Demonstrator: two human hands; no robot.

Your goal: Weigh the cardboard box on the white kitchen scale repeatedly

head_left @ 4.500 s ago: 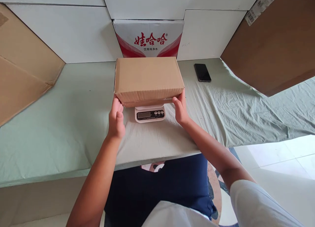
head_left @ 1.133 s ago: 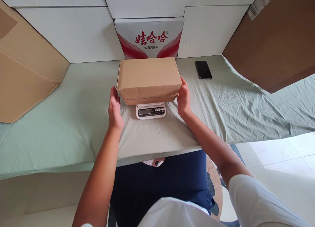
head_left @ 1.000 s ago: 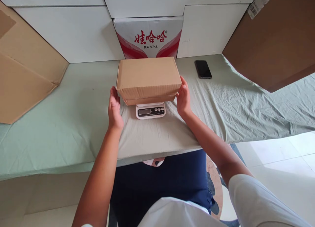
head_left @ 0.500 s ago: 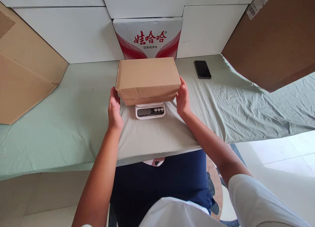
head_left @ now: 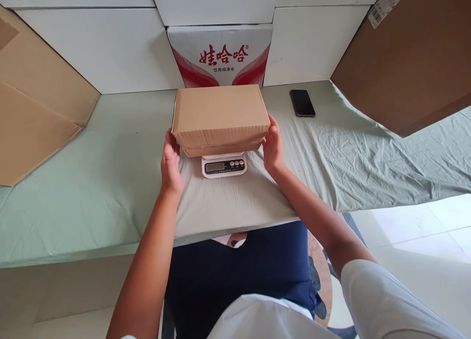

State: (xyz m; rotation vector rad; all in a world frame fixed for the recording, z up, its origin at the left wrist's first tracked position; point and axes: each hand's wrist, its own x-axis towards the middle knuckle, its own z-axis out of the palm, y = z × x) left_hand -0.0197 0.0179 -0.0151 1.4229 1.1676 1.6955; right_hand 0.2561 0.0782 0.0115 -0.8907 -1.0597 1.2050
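A closed brown cardboard box [head_left: 221, 108] rests on a white digital kitchen scale [head_left: 223, 166], hiding the scale's platform. The scale's display and buttons show below the box's front edge, and I can read no number on it. My left hand [head_left: 171, 160] holds the box's left side, thumb towards me and the other fingers partly hidden along that side. On the right side, my right hand [head_left: 273, 145] grips the box near its front corner, with its fingertips partly behind the cardboard.
A black phone [head_left: 302, 103] lies on the green cloth [head_left: 121, 182] to the right. At the back stands a white and red carton [head_left: 221, 35] beside white panels. Large cardboard sheets [head_left: 37, 98] flank the left, and a brown cardboard panel [head_left: 412, 59] stands at the right.
The view has shifted very slightly. Both hands, the box and the scale keep the same places relative to each other.
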